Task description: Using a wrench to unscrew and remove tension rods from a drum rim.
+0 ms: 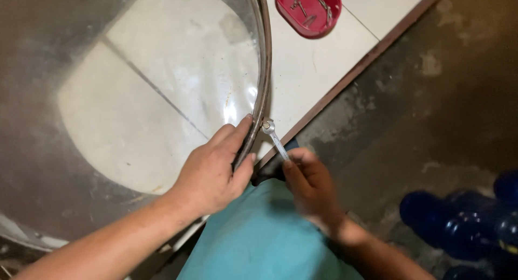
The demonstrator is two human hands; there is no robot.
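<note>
A large clear curved dome (pixel 162 69) with a dark metal rim (pixel 263 69) lies over a white tiled surface. My left hand (pixel 213 172) grips the rim near its lower part, thumb outside and fingers over the edge. My right hand (pixel 310 185) holds a small silver wrench (pixel 274 137), whose head sits on a fastener at the rim, right beside my left fingertips.
A red oval tray (pixel 308 10) with small metal parts sits on the white tiles (pixel 313 64) at the top. A brown strip (pixel 367 59) edges the tiles against a grey concrete floor (pixel 421 113). Blue bottles (pixel 464 226) stand at the lower right. Teal cloth (pixel 259 237) covers my lap.
</note>
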